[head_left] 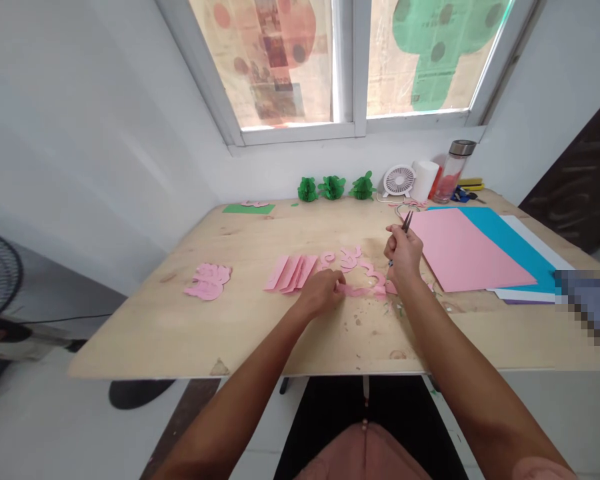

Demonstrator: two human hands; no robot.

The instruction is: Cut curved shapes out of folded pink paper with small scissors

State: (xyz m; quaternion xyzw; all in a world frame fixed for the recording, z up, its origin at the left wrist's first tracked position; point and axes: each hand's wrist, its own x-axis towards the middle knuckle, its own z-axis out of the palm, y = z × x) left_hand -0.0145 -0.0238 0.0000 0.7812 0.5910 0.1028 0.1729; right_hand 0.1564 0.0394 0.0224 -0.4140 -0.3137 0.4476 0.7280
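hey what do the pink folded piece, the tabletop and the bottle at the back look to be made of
Pink folded piece: matte paper or thin card, judging by its crisp pleats.
Tabletop: pale wood or plywood, fairly smooth, with visible knots; possibly a wood-look surface.
Bottle: see-through glass or plastic; its grey, shiny cap looks metal.

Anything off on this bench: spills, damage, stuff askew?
No spill visible. Small paper scraps litter the tabletop between the forearms, untidy. At right, the pink sheet and blue sheet overlap askew, edges unaligned. A brownish blemish marks the near edge, left; possibly wear.
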